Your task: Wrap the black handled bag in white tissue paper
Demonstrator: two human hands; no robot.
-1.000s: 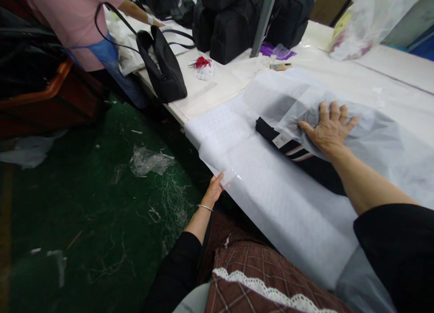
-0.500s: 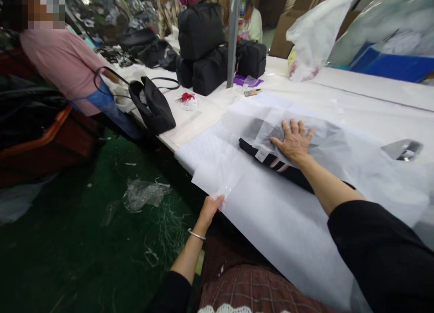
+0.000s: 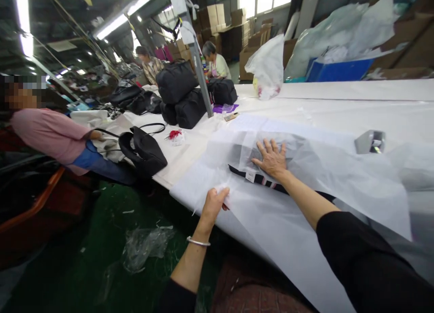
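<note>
My left hand [image 3: 216,202] is closed in a pinch on the near edge of a thin, translucent white sheet [image 3: 288,234]. The sheet is bunched at the fingertips, close to the table's front edge. My right hand [image 3: 273,158] lies flat with its fingers spread, touching the white layer over a flat dark item. A black strip [image 3: 274,185] of that item shows uncovered, with pale and pink stripes and a small white tag [image 3: 250,177]. Most of the item lies under the sheet, so its kind cannot be made out.
A shiny metal object [image 3: 370,142] sits to the right. An open black handbag [image 3: 143,151] rests at the table's left edge, near a person in pink [image 3: 50,134]. Black bags [image 3: 178,85] are stacked by a grey post [image 3: 200,76]. Clear plastic [image 3: 145,249] lies on the floor.
My view has tilted up. My left hand has drawn the sheet's edge upward and inward, bunching it. My right hand stays spread on the covered item.
</note>
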